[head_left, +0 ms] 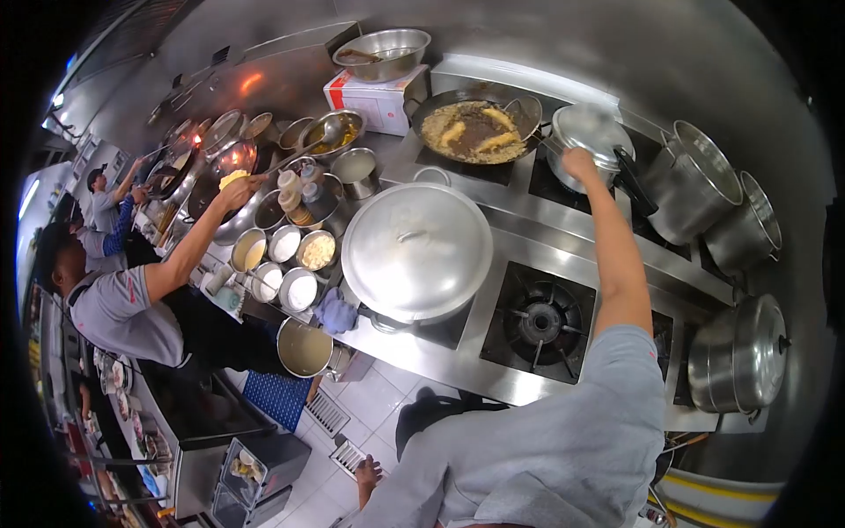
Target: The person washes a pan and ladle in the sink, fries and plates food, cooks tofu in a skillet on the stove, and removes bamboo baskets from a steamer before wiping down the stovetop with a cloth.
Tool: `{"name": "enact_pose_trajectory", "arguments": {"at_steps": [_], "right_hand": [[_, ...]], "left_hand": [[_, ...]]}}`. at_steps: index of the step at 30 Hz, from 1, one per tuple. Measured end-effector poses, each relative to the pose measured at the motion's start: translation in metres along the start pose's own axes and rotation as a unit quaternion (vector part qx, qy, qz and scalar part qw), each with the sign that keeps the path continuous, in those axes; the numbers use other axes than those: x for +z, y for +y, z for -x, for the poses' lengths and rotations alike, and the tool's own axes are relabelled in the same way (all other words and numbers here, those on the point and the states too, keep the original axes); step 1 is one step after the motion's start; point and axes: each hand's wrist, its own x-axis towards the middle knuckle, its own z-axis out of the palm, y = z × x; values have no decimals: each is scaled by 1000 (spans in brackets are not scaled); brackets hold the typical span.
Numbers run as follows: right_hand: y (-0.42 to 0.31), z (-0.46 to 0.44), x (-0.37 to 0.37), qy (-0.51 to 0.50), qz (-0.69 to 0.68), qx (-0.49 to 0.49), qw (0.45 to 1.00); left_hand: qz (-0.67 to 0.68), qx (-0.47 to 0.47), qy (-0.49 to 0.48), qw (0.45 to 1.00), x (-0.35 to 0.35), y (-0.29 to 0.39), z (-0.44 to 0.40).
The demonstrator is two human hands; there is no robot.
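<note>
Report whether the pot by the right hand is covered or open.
Covered: a shiny lid sits over the pot, the right hand at its near edge. Whether locked, I cannot tell.

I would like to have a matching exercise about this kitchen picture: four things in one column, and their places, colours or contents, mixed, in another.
Things:
1. long-handled pot
2. wok
3. box
4. cloth

Descriptions:
A. beneath a metal bowl
B. blue-grey
C. by the camera wearer's right hand
D. contains food pieces in bubbling oil

Pairs: 1-C, 2-D, 3-A, 4-B
</note>
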Motion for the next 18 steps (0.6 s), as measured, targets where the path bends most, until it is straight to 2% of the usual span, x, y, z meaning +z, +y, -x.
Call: {"name": "enact_pose_trajectory", "arguments": {"at_steps": [1, 2, 3, 4, 5, 7, 14, 16, 17, 18], "right_hand": [[2, 8, -6, -76, -56, -56, 994], [1, 14, -6, -79, -57, -58, 994], [-1, 19, -7, -153, -177, 47, 971], [-3, 25, -7, -221, -289, 152, 919], [-8, 33, -5, -223, -287, 150, 920], [-23, 48, -2, -243, -363, 181, 881], [-58, 61, 26, -283, -419, 156, 849], [-66, 66, 30, -316, -457, 172, 814], [-70, 70, 33, -315, -472, 175, 805], [-73, 74, 36, -316, -470, 172, 806]], "left_hand": [[-5, 6, 5, 1000, 2, -4, 9], [-22, 7, 6, 1000, 2, -14, 13], [-47, 7, 4, 999, 3, -24, 17], [-73, 5, 0, 997, 4, -34, 21], [-100, 5, -4, 995, 6, -43, 23], [-134, 9, -9, 991, 12, -57, 22], [-163, 0, 4, 987, 21, -66, 28], [-84, -21, 2, 996, 27, -59, 31], [37, -34, -18, 999, 32, -56, 33], [40, -35, -17, 998, 37, -50, 40]]}}
